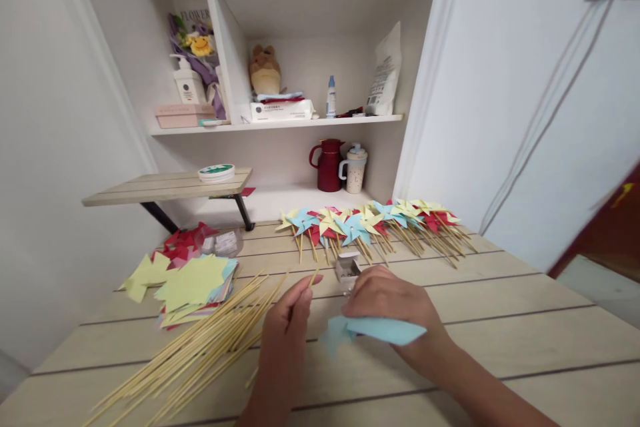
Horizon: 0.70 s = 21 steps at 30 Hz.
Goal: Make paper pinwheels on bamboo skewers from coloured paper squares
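Over the surface (520, 327), the left grip (293, 310) is pinching a seemingly stiff bamboo stick (313, 277) while the right grip (390, 293) is holding a light-blue paper pinwheel (384, 329), probably feather-light, easily creased, best held at its centre.

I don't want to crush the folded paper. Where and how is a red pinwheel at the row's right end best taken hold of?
Probably with a light pinch on the bare lower part of the stick, coming from the near side of the table: the red paper heads lie crowded at the back, while the sticks there point toward the near right.
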{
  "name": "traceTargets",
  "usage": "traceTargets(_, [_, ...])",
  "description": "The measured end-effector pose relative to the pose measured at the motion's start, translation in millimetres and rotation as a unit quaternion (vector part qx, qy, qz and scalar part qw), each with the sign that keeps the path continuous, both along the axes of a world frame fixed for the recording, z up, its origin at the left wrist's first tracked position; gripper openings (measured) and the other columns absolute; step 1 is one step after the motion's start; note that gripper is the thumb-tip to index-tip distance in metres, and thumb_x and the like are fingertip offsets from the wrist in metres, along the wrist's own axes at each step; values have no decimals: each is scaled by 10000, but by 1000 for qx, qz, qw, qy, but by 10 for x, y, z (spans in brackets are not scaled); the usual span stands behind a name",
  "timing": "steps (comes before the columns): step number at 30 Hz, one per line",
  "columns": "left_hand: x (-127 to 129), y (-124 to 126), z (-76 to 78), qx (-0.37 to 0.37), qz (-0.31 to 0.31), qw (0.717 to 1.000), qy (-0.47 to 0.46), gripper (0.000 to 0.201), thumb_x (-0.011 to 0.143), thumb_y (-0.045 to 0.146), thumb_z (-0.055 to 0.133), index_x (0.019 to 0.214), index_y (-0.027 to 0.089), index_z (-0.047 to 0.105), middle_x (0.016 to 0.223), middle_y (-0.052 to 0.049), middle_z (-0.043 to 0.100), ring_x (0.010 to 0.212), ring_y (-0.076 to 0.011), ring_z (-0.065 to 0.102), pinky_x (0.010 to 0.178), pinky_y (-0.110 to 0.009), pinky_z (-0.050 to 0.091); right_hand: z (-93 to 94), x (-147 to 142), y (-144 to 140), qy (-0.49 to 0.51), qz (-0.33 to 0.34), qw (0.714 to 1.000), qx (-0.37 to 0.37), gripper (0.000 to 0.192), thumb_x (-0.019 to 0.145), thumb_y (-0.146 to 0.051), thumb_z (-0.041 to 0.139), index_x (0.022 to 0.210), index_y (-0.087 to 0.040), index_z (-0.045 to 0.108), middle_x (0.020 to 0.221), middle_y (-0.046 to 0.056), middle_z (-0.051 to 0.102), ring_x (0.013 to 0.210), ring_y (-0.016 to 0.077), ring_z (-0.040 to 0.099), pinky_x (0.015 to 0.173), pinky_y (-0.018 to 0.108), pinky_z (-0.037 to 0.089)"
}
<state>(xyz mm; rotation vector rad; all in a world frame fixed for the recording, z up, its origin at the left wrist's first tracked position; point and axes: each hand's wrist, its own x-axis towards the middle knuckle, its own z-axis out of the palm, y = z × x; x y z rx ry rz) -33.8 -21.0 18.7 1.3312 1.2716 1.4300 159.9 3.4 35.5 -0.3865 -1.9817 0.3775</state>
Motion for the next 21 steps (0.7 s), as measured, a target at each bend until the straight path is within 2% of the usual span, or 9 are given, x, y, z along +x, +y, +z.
traceTargets(1, [2,-3,-5,27,9,999,29,331,852,428,586,1075,234,736,752,-20,710,721,-164,646,646,-259,521,20,14,-13,-4,-6,999,40,172,888,-205,622,999,-234,750,799,44,731,782,191,658,773,382,481])
traceTargets(2, [7,-7,-7,48,14,997,51,308,854,413,582,1054,244,745,907,-38,753,878,-195,677,775,-301,541,42,28,-26,-7,-18,998,65,178,872,-189,645,1010,-232,749,788,41,725,786,192,660,765,380,484])
traceTargets(3, [13,-13,-8,63,15,996,68,297,857,403,577,1044,249,748,1022,-42,757,995,-213,673,870,-333,532,66,42,-40,-7,-33,996,81,183,854,-174,669,1009,-228,751,773,38,718,785,191,661,752,374,487])
traceTargets(5, [26,-25,-11,83,16,992,94,288,860,392,574,1036,248,750,1114,-42,741,1086,-225,658,941,-360,518,115,68,-64,1,-57,993,99,178,831,-155,696,985,-218,758,741,35,706,774,191,660,725,366,491])
traceTargets(9, [40,-41,-33,131,19,981,143,257,871,343,570,1032,254,750,1067,-36,756,1007,-209,700,877,-331,562,185,108,-86,13,-67,992,108,164,822,-141,702,963,-200,763,726,42,704,763,195,658,703,369,495])
traceTargets(15, [53,-55,-44,218,28,955,198,243,868,260,561,1007,244,759,981,-38,775,893,-198,734,784,-290,590,198,111,-77,29,-40,995,92,166,884,-183,622,1000,-193,741,762,58,717,740,191,651,691,378,503])
traceTargets(21, [47,-74,-26,244,51,942,224,240,872,241,564,1017,226,755,961,-46,778,866,-186,737,742,-251,592,169,117,-68,36,-28,996,80,128,871,-183,641,951,-209,738,758,45,715,752,189,656,714,384,505])
